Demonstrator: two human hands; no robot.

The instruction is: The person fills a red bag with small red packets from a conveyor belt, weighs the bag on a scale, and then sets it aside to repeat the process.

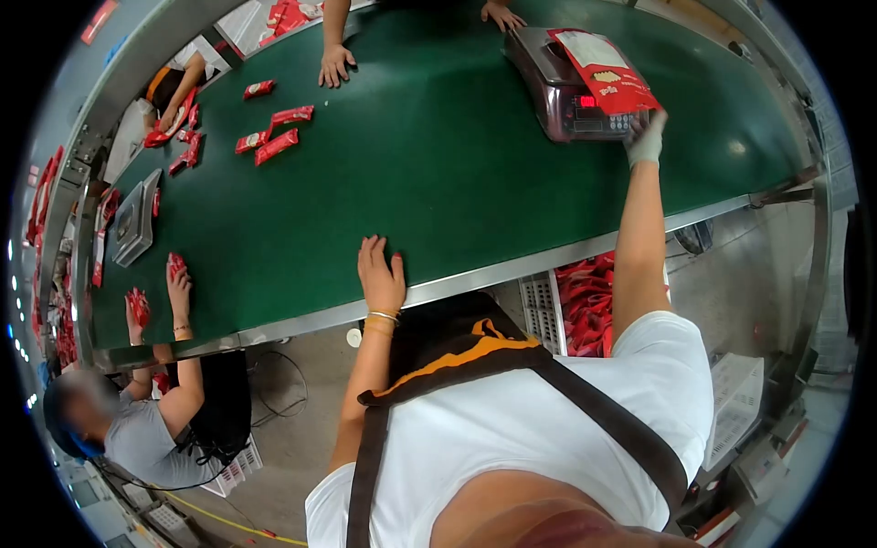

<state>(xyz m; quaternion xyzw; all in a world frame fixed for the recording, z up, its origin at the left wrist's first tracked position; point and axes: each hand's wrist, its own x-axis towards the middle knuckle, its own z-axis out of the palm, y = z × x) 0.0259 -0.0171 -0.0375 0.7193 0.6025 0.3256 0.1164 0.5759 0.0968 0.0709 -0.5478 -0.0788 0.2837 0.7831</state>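
Observation:
My left hand [381, 274] lies on the near edge of the green table [384, 173], fingers spread and nothing in it. On the right, my right hand [646, 137], in a pale glove, holds the lower corner of a red and white bag [605, 73]. The bag lies over the top of a digital scale [557, 100] and covers part of its plate and keypad. A red display glows on the scale's front, left of my right hand. My right thumb and fingertips are partly blurred.
Small red packets [277, 146] lie left of centre. Across the table are a co-worker's hands [337, 66]. At the left, another person [160, 420] holds red packets near a second scale [137, 219]. A crate of red packets [585, 301] stands below the table edge.

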